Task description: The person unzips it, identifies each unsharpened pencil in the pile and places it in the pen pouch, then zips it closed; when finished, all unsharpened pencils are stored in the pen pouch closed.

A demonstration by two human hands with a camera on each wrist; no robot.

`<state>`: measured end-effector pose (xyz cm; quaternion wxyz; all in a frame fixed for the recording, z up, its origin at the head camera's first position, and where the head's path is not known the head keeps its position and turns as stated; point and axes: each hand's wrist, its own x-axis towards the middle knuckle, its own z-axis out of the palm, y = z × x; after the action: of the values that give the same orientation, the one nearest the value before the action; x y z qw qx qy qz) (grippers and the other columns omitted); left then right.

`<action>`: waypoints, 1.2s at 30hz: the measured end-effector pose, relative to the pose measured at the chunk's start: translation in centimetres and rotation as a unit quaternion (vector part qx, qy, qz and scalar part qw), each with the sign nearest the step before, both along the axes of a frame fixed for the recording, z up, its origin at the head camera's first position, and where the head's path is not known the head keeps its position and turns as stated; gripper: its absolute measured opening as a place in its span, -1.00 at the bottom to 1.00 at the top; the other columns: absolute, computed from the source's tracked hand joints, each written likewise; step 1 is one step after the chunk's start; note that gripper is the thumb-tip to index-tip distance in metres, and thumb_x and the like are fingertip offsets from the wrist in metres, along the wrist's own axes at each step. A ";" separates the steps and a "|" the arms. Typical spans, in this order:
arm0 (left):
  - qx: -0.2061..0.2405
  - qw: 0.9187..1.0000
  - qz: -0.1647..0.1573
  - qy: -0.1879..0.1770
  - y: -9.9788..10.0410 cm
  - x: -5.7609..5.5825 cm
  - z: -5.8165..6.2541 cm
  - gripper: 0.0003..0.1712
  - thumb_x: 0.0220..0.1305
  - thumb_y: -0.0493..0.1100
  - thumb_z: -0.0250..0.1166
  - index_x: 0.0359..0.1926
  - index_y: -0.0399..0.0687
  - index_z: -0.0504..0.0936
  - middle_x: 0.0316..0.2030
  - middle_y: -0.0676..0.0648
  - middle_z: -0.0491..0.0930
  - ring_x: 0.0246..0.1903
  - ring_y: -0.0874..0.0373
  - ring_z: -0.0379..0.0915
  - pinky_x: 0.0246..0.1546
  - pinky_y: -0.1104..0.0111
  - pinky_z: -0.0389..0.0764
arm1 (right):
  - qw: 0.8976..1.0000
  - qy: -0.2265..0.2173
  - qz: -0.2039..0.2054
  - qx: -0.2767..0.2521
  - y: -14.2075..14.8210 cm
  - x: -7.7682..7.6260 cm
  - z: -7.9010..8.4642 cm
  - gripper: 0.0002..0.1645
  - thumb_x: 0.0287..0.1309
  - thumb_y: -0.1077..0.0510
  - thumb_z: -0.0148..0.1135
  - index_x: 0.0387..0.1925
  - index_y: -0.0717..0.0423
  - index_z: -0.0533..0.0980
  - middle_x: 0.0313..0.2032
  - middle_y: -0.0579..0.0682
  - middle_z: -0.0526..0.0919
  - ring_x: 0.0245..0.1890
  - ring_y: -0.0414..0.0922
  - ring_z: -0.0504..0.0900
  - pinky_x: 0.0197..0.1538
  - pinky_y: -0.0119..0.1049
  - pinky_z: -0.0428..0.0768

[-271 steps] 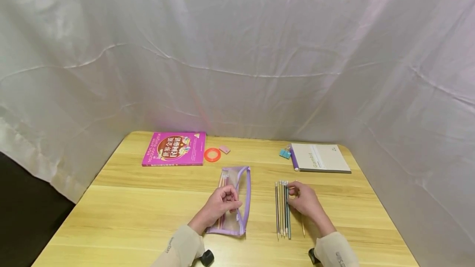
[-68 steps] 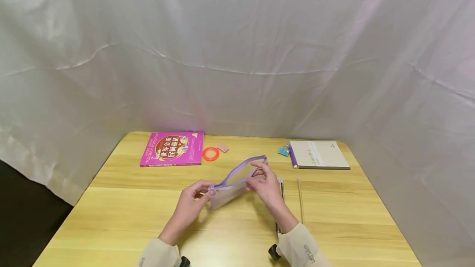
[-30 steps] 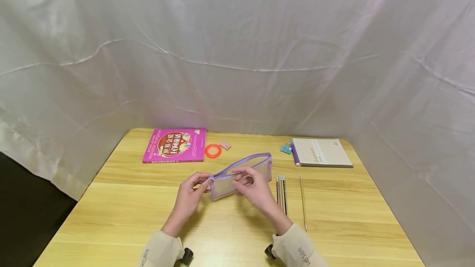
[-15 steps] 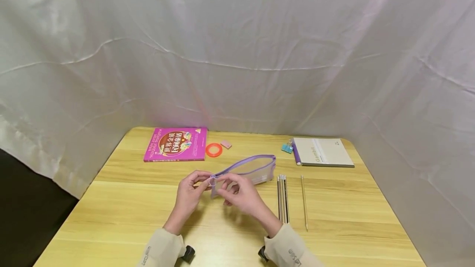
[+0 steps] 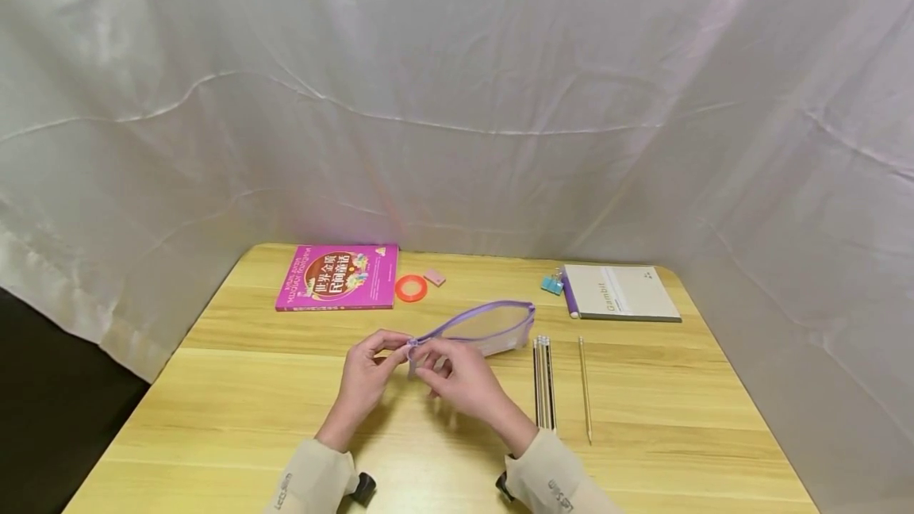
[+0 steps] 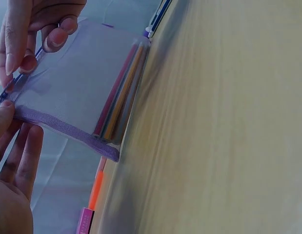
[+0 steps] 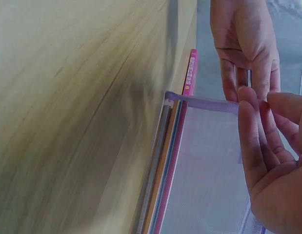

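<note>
A see-through mesh pencil pouch [image 5: 503, 342] with purple edging stands on its long side, its zipped mouth gaping at the top. Several pencils [image 6: 122, 92] lie inside along the bottom. My left hand [image 5: 362, 377] pinches the pouch's left top corner, where the zipper ends. Right beside it, the thumb and forefinger of my right hand [image 5: 466, 381] pinch the zipper pull at that same end; the fingers partly hide it. To the right of the pouch lies a row of dark and pale pencils [image 5: 544, 387], and one gold pencil [image 5: 585, 395] lies apart from them.
At the back left are a magenta book [image 5: 339, 278], an orange-red tape roll [image 5: 411, 289] and a pink eraser [image 5: 435, 278]. A blue binder clip [image 5: 552, 285], a purple marker [image 5: 570, 297] and a notebook [image 5: 628, 292] sit at the back right. Pale curtains surround the wooden table [image 5: 236, 419].
Earlier the pouch lay flat while my right hand touched the loose pencils. The pouch was then lifted upright, and my right hand slid left along its mouth to the zipper pull beside my left hand.
</note>
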<state>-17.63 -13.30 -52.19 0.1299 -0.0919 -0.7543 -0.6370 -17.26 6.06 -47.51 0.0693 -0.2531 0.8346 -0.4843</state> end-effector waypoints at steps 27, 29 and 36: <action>-0.015 1.000 -0.001 0.007 0.0 -0.3 -0.3 -0.93 0.33 -0.21 0.42 -0.17 -0.03 0.76 -0.22 -0.05 0.76 -0.21 0.30 0.68 -0.21 0.40 0.75 | 1.000 -0.016 -0.006 -0.018 1.1 -0.9 0.6 -0.93 0.40 0.20 0.28 -0.20 0.14 0.60 -0.20 0.13 0.75 -0.35 -0.03 0.79 -0.24 -0.21 0.79; -0.019 1.000 -0.004 0.007 0.0 -0.4 -0.3 -0.93 0.34 -0.20 0.41 -0.17 -0.02 0.75 -0.22 -0.05 0.76 -0.20 0.29 0.69 -0.20 0.39 0.75 | 0.999 -0.031 0.003 -0.009 1.4 -1.1 0.9 -0.94 0.41 0.19 0.27 -0.20 0.12 0.59 -0.18 0.11 0.74 -0.31 0.01 0.79 -0.20 -0.13 0.79; -0.016 1.000 0.011 -0.007 -0.6 -0.5 -0.7 -0.92 0.35 -0.20 0.40 -0.16 -0.04 0.75 -0.23 -0.07 0.77 -0.25 0.25 0.72 -0.22 0.33 0.77 | 0.998 -0.048 0.039 -0.018 3.4 -2.2 1.3 -0.96 0.43 0.22 0.24 -0.22 0.11 0.57 -0.20 0.17 0.73 -0.21 0.21 0.79 -0.14 -0.06 0.79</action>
<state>-18.16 -13.95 -52.84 0.1301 -0.0813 -0.7665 -0.6236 -19.49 9.47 -46.25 0.1239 -0.2629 0.8108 -0.5080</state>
